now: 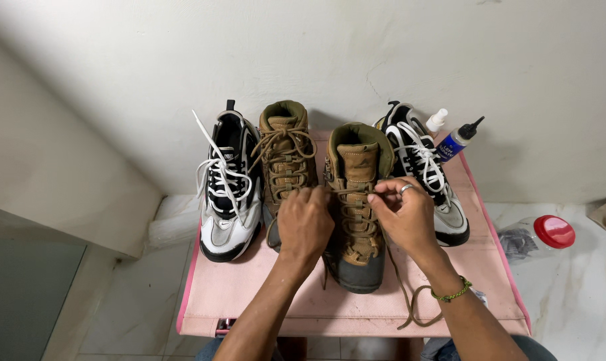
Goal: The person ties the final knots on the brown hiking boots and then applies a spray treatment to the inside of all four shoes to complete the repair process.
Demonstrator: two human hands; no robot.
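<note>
Fingers [385, 194] of the right hand [404, 217] pinch together on a brown lace [354, 192] at the upper eyelets of a tan boot [356, 207], while the left hand [305, 220] curls closed over the same lacing on the boot's other side, knuckles toward the camera; its fingertips are hidden, so whether they grip the lace cannot be told. A silver ring [405, 188] shows on the right hand and a green beaded bracelet [452, 293] circles that wrist. The boot stands upright near the middle of a pink fabric-topped table [249, 294], toe pointing at the wearer, its dark rubber toe cap [360, 271] nearest the front edge. A loose end of lace [413, 307] trails from the boot across the table under the right forearm and coils near the front edge.

The matching tan boot [286, 154] sits just to the left, set farther back, laces tied loosely. A black, white and grey sneaker [228, 190] with white laces stands at the far left, its partner sneaker [423, 170] at the far right behind the right hand. Two small squeeze bottles [453, 137], one white-capped and one black-tipped, lean at the table's back right corner against the white wall [303, 47]. On the marble floor [577, 294] to the right lies a clear jar with a red lid [553, 231].
</note>
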